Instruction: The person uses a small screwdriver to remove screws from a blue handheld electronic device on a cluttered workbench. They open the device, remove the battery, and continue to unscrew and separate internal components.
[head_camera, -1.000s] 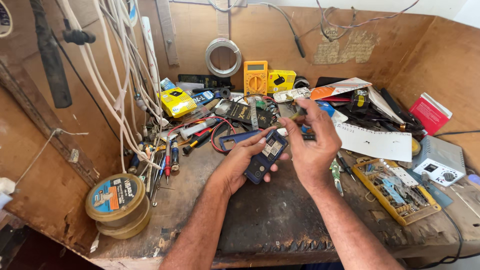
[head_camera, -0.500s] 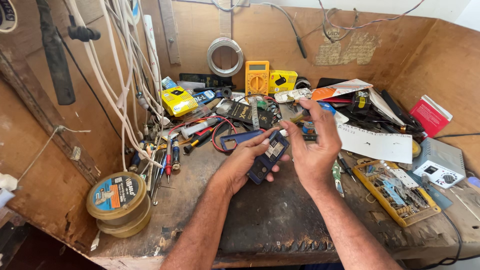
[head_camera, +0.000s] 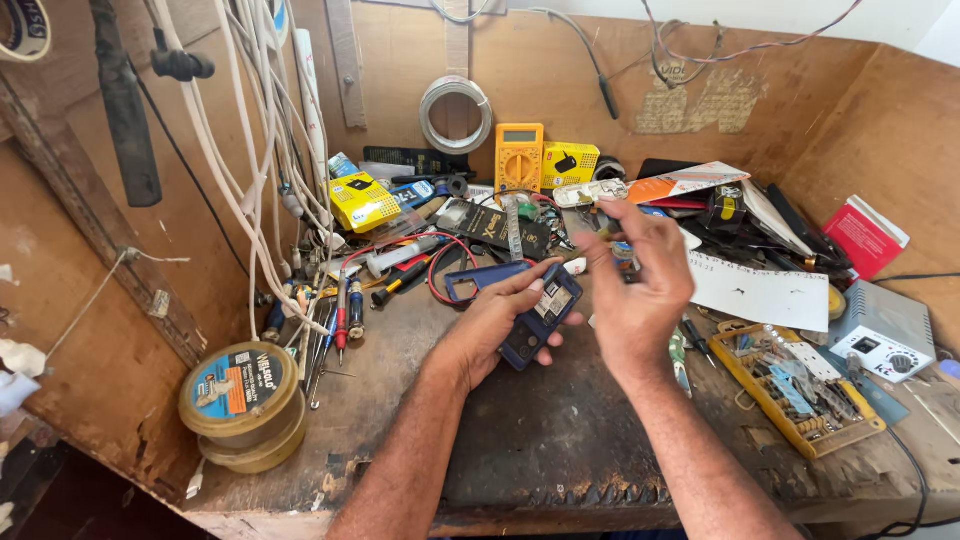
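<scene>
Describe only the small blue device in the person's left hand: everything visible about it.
The blue device is a small, slim phone-like unit with a dark blue plastic-looking casing. Its upward face is open, showing a pale metal-looking shield and parts of a circuit board near the upper end. It lies tilted, its long axis running from lower left to upper right, cradled in the left hand above the dark mat. The left fingers curl over its upper edge. The right hand is close beside it; contact cannot be told.

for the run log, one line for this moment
left hand: holds opened blue phone | right hand: raised, pinching small part | bench: cluttered
</scene>
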